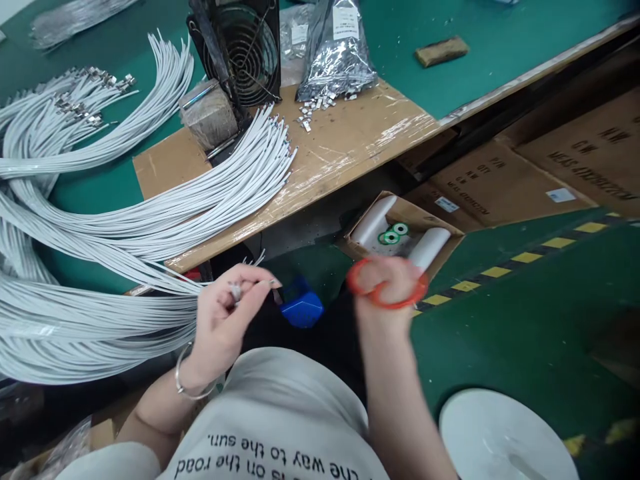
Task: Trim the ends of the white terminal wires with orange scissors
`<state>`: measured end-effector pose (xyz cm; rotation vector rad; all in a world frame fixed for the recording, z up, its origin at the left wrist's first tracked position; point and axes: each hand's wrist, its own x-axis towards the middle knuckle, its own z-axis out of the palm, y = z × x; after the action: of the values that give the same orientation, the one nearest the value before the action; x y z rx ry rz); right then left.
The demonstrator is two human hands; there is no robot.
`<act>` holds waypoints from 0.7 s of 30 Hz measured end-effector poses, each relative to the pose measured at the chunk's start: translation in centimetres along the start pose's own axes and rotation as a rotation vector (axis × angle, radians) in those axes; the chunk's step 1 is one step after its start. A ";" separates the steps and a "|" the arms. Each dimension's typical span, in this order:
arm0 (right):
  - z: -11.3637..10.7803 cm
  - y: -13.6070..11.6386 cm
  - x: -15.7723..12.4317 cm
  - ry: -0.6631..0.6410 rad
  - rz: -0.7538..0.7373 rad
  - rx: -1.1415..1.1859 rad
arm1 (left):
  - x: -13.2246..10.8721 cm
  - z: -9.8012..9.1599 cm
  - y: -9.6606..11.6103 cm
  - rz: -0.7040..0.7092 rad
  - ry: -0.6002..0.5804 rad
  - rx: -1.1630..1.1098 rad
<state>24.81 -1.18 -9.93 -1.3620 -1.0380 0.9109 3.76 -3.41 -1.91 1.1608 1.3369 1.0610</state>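
Note:
Red-handled scissors [423, 288] are in my right hand [387, 280], their loops around my fingers; motion smears the hand, and the blades cannot be made out. My left hand [227, 310] is closed in a pinch, with a tiny metallic bit showing at the fingertips. What that bit belongs to is not clear. Just beside and behind this hand lies a thick bundle of white cables [125, 313], some running up to the wrist and knuckles. Another bundle of white cables [225, 193] fans out over the cardboard-covered bench edge, its tips pointing right.
A black fan [245, 60] stands behind a tape-wrapped block [207, 120]. Small metal parts lie spilled before a plastic bag [337, 53]. Under the bench sits an open carton [435, 263] with rolls. A blue object [303, 308] is below my hands; a white stool [505, 433] stands right.

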 end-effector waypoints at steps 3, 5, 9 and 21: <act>-2.0 1.2 1.4 0.190 0.001 0.094 | 0.2 -0.4 -0.1 -0.051 -0.011 -0.022; -2.1 1.5 0.8 0.230 0.036 0.141 | 0.7 -0.1 -0.1 -0.036 -0.071 -0.028; -0.7 0.1 -1.4 0.006 0.119 0.041 | 1.5 0.9 0.3 -0.029 -0.062 -0.037; 0.6 -4.9 -1.8 -0.561 -0.005 -0.226 | 0.8 1.3 0.7 0.031 -0.015 0.088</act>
<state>23.32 -2.82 -5.19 -1.3125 -1.6084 1.2382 5.10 -2.53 -1.40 1.2562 1.3697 1.0226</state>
